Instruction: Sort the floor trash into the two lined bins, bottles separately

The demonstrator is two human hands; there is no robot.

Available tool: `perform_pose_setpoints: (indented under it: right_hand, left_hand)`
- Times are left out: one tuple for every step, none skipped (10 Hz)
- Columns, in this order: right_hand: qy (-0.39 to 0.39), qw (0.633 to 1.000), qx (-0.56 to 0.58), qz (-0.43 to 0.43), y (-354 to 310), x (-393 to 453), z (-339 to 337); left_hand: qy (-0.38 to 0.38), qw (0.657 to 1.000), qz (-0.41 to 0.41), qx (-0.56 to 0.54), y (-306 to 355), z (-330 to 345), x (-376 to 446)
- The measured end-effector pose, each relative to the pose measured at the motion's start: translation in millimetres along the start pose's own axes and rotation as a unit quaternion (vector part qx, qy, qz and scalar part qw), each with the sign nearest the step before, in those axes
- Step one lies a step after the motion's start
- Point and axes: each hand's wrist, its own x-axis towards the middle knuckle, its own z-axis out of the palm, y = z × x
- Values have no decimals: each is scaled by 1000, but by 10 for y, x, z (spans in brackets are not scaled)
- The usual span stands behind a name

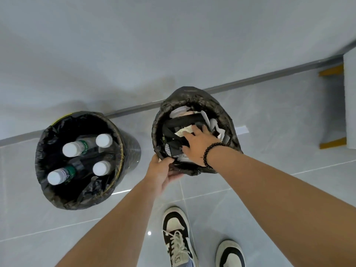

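Grey floor tiles point(260, 180) below, four bottles point(71, 149) standing in the left bin point(123, 151), and now the left hand point(161, 174) grips the right bin point(227, 116) rim while the right hand point(200, 143), fingers spread flat, presses mixed trash point(185, 131) down — best pushed evenly, liner kept seated.

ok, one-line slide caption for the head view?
Left hand grips mixed-trash bin rim, right hand presses trash down; four bottles fill other bin.

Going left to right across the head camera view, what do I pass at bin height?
Bin with bottles → left hand gripping the rim of the mixed trash bin → right hand pressing inside it → paper strip on the floor → white furniture.
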Motion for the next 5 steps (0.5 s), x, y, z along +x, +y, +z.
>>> perform_pose_setpoints:
  right_hand:
    - [41, 999, 8, -5, 54, -2, -88]
    - [114, 990, 44, -71, 163, -70, -199]
    - [169, 976, 94, -104, 188, -325, -396]
    - [210, 961, 142, -108, 173, -660, -591]
    - [222, 955, 169, -105, 109, -1037, -654]
  left_hand:
    - [-37, 996, -27, -74, 43, 0, -42]
    - [-9, 997, -19, -78, 24, 70, -73]
    - [22, 999, -29, -28, -26, 158, -252]
    - [52, 998, -18, 8, -54, 175, -533]
    - [54, 998, 14, 2, -12, 181, -868]
